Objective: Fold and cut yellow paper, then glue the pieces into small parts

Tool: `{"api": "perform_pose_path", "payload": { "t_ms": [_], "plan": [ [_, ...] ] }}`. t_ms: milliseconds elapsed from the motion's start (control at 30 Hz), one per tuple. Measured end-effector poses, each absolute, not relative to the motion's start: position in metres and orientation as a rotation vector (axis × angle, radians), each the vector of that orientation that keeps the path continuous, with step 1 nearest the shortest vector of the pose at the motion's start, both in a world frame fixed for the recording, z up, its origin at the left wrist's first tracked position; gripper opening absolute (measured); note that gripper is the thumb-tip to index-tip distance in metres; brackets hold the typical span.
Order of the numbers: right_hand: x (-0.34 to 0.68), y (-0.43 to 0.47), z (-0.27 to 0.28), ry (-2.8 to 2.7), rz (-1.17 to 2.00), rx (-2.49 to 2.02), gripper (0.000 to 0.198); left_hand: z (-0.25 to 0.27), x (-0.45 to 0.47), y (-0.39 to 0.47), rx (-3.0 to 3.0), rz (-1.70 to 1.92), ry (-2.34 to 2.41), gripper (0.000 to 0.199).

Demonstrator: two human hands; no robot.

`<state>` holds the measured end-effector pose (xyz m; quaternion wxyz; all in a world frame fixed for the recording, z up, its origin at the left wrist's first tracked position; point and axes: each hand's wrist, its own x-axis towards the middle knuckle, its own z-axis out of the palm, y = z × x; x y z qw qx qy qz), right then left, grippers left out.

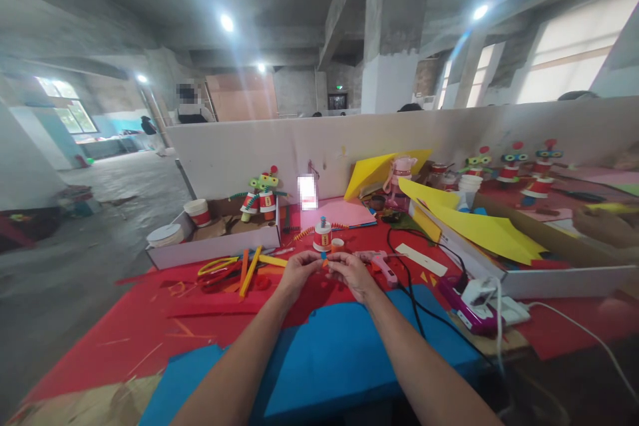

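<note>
Small blue-and-orange piece (324,256) is just nearside of cup figure (323,237), left hand (301,271) and right hand (351,273) pinch it; uneven pull could crease it; glue gun (381,265) lies right of figure, sideways slip could bump it

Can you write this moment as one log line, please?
left hand: pinching small blue piece | right hand: pinching same piece | just beyond: cup figure | beside right hand: pink glue gun

Left hand (298,271) and right hand (352,273) observed pinching one small blue-and-orange piece (324,256) between them; paper-cup figure (322,238) stands just beyond; pink glue gun (383,267) lies beside right hand
</note>
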<state>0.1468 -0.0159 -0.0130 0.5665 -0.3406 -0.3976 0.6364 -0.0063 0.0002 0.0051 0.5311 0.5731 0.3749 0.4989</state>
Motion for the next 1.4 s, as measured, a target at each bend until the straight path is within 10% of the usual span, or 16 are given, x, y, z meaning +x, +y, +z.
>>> {"api": "perform_pose_path", "payload": {
  "t_ms": [1400],
  "plan": [
    [0.148, -0.013, -0.013, -1.063, 1.255, -0.850, 0.019, 0.011, -0.005, -0.004, 1.743, 1.212, 0.944, 0.014]
  ]
}}
